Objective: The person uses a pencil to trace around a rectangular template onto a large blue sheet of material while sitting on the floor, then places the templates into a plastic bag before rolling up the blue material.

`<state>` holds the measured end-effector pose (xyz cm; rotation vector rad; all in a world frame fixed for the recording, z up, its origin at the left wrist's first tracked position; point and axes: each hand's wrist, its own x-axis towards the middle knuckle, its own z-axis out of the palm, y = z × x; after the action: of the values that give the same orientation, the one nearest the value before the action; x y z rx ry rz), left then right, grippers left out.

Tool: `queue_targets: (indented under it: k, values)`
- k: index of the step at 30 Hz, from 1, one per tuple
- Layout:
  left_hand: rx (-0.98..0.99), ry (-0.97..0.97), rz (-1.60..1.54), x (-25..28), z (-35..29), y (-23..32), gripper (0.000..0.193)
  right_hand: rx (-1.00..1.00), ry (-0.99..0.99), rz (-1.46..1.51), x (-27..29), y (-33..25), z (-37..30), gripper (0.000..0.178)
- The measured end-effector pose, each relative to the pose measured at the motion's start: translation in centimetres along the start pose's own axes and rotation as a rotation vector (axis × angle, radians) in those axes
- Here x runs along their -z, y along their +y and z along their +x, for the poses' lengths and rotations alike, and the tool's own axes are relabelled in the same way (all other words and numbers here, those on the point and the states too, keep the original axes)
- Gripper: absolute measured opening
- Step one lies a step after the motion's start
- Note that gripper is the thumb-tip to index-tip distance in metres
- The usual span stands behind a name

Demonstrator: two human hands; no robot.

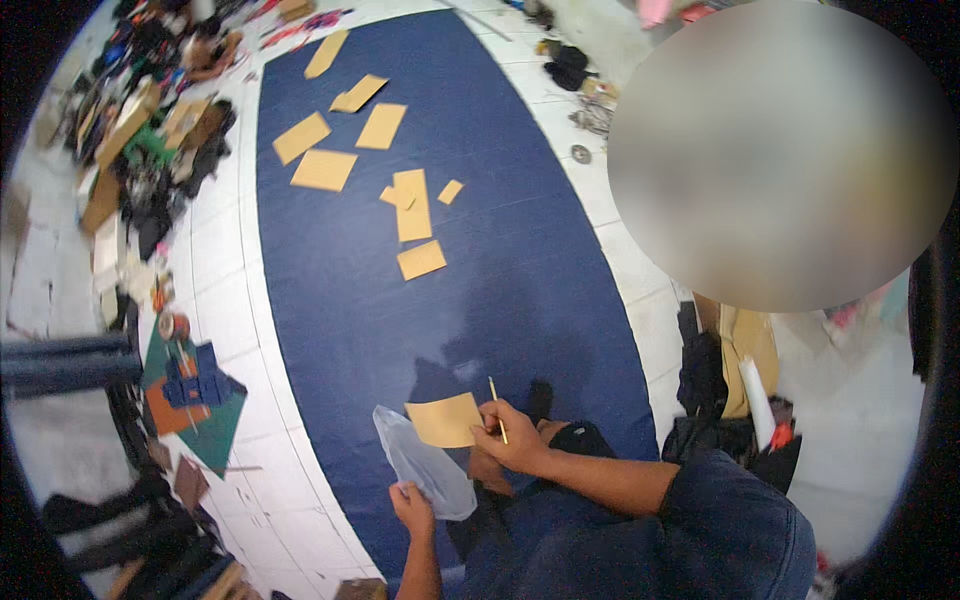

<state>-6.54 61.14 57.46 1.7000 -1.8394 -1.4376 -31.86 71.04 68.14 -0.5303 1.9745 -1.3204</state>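
Head view gives me one long dark blue fabric sheet spread flat over the white tiled floor, smooth and matte, its straight edges bowed by the lens. A round blurred patch covers the upper right, so I cannot tell what lies behind it. On the sheet's far half I count about eight tan cardboard pieces, flat, mostly rectangular, some overlapping, so the count is rough. Left of the sheet runs a heap of scraps and tools, too tangled to sort out.

Near me lies one clear plastic bag, thin and crumpled, partly off the sheet's near edge. My left hand has its fingers closed, pinching the bag's lower end. One more tan card, a flat rounded rectangle, rests on the bag's upper part. My right hand presses its fingers on the card's right edge and is clamped around one slim yellowish pencil, whose tip points away from me. My knees in dark denim hide the sheet's nearest edge.
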Motion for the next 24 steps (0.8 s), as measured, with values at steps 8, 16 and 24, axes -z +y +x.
queue_targets:
  k: [8,16,24]
  values:
    - [0.038,-0.032,-0.302,-2.3,-0.4,8.7,0.014,0.187,-0.014,-0.249,3.2,-0.5,-4.9,0.016]
    - [-0.457,-0.105,0.234,-7.6,-7.6,13.4,0.012,0.250,0.018,-0.293,10.5,1.2,-8.3,0.017]
    - [-0.581,-0.434,0.084,-21.1,-20.5,18.8,0.014,0.259,0.234,-0.298,22.5,6.8,-15.3,0.014]
